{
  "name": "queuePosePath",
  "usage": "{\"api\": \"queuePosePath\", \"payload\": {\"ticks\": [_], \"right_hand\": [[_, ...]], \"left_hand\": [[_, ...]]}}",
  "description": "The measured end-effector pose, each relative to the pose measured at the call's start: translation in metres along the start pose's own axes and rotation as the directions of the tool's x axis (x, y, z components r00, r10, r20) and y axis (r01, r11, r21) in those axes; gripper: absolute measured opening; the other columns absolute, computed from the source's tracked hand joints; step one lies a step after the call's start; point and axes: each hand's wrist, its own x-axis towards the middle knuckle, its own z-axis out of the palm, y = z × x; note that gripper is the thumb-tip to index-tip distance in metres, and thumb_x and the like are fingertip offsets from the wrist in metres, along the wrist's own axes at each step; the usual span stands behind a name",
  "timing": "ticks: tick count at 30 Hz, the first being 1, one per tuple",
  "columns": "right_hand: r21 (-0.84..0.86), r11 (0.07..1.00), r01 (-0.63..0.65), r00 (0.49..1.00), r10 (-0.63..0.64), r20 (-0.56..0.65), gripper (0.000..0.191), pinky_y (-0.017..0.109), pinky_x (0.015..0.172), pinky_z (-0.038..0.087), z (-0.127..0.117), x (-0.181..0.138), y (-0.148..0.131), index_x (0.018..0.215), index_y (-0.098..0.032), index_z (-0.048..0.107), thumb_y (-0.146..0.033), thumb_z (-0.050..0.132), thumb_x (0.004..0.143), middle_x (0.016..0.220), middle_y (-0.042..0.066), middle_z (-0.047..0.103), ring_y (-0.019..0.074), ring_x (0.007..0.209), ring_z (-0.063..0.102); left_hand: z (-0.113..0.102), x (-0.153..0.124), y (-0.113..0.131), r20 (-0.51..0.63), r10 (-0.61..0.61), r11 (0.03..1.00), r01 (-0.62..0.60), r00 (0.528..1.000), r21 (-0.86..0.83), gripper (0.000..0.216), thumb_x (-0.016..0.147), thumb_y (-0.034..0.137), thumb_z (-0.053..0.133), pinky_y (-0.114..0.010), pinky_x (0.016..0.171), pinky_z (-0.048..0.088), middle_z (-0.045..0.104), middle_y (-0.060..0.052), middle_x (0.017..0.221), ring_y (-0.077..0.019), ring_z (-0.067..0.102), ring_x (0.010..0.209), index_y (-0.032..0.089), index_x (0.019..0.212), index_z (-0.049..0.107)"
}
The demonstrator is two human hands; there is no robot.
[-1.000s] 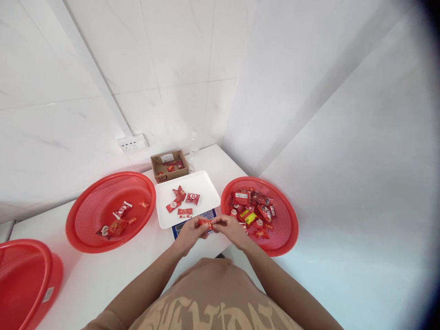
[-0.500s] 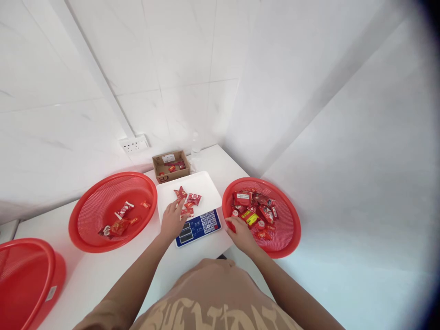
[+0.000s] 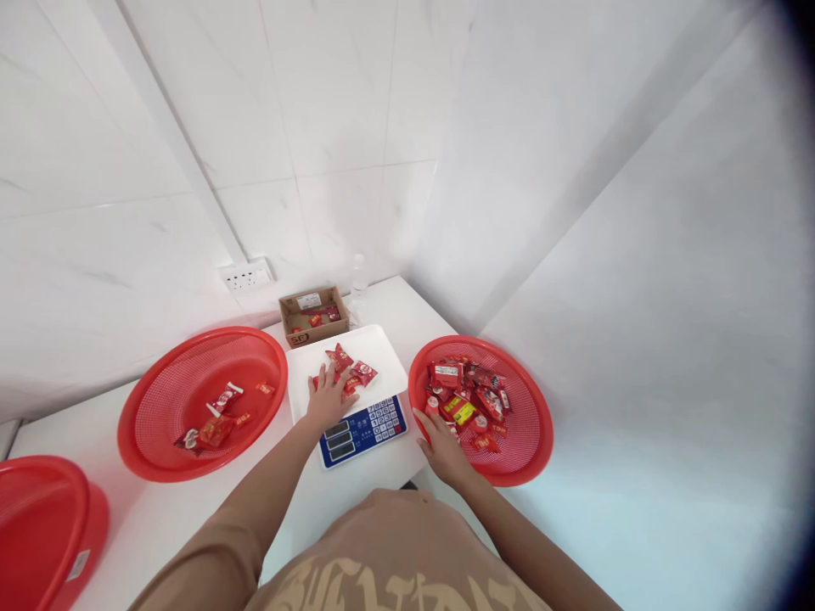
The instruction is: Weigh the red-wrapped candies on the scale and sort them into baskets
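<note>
My left hand (image 3: 328, 399) lies flat with fingers spread on the white pan of the scale (image 3: 375, 344), covering some of the red candy packets (image 3: 356, 371) there. The scale's blue keypad (image 3: 364, 426) faces me. My right hand (image 3: 439, 437) reaches into the near edge of the right red basket (image 3: 528, 441), fingers among the pile of red and yellow packets (image 3: 468, 395). Whether it holds one is hidden.
A left red basket (image 3: 159, 450) holds a few packets. Another red basket (image 3: 38, 526) sits at the far left edge. A small cardboard box (image 3: 313, 316) with packets and a clear bottle (image 3: 360, 276) stand by the tiled wall, near a socket (image 3: 245, 274).
Both hands held one packet together before. My left hand then moved onto the scale pan and spread flat there. My right hand went to the right basket.
</note>
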Motion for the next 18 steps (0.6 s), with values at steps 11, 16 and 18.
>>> {"api": "queuePosePath", "payload": {"ticks": [11,16,18], "right_hand": [[-0.022,1.0,-0.004,1.0,0.005,0.031,0.061,0.036,0.109,0.024,-0.004,-0.001,0.001,0.143,-0.026,0.027,-0.024,0.042,0.084,0.149,0.008,0.027,0.0221,0.138,0.023],[-0.002,1.0,-0.017,0.999,0.017,0.038,0.066,0.037,0.107,0.027,-0.006,-0.002,0.005,0.146,-0.022,0.016,-0.033,0.041,0.086,0.149,0.009,0.027,0.0207,0.139,0.021],[0.0,0.999,-0.033,0.998,0.033,0.048,0.065,0.037,0.106,0.028,-0.004,-0.002,0.006,0.146,-0.023,0.017,-0.032,0.039,0.086,0.149,0.009,0.029,0.0208,0.139,0.021]], "left_hand": [[-0.009,-0.028,-0.021,-0.105,-0.072,0.997,0.068,0.992,-0.033,0.064,0.086,0.054,0.038,-0.058,0.109,0.009,0.021,-0.015,0.152,-0.0338,0.008,0.141,0.021,0.14,0.036],[-0.026,-0.051,-0.059,-0.253,-0.284,0.959,0.276,0.925,-0.068,0.062,0.089,0.049,0.031,-0.058,0.109,0.01,0.023,-0.017,0.151,-0.0337,0.009,0.14,0.017,0.141,0.033],[-0.031,-0.06,-0.076,-0.248,-0.373,0.928,0.353,0.894,-0.121,0.062,0.089,0.048,0.028,-0.06,0.107,0.013,0.027,-0.018,0.149,-0.0345,0.012,0.14,0.014,0.141,0.031]]}}
